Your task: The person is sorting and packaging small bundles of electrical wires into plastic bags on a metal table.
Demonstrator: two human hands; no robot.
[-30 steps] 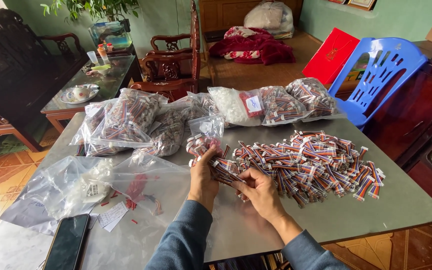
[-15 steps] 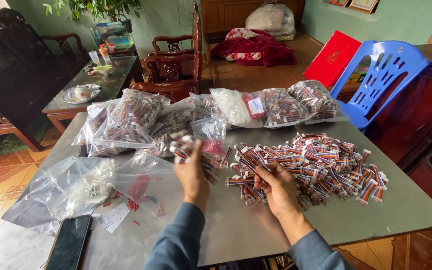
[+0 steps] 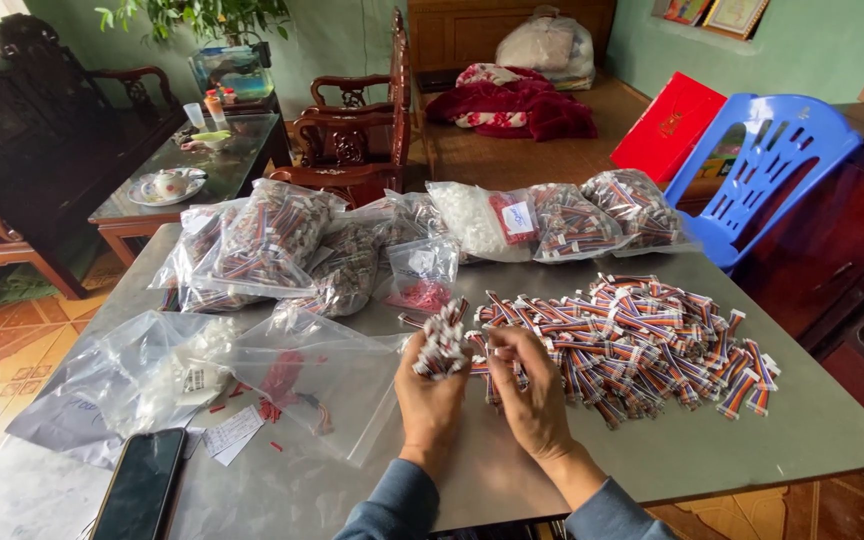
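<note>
On the grey table (image 3: pixel 712 450), with the loose pile of striped cables (image 3: pixel 642 335) as the landmark, the scene runs from the far left edge. A black phone (image 3: pixel 140 485) lies face up near the table's near corner, far left of the pile. Just beyond it sit flat clear bags (image 3: pixel 152 375), one over a white paper slip (image 3: pixel 230 435), and a zip bag (image 3: pixel 327 375) with a few red pieces inside lies between those and the hands. Farther back, still left of the pile, stuffed bags of cables (image 3: pixel 262 240) are heaped together, and a small clear bag (image 3: pixel 422 272) with red bits stands just behind the pile's left end. The left hand (image 3: pixel 430 395) is clenched around a bundle (image 3: pixel 442 340) of cables, their white plug ends fanned upward; the bundle is held just above the table at the pile's left edge. The right hand (image 3: pixel 532 390) is beside it, touching the pile's near left fringe, its fingers pinching a single cable (image 3: pixel 500 350) close to the bundle. Behind the pile, more filled bags (image 3: pixel 572 220) lie in a row along the far edge. To the right of that row, past the table, stands a blue plastic chair (image 3: pixel 782 160).
</note>
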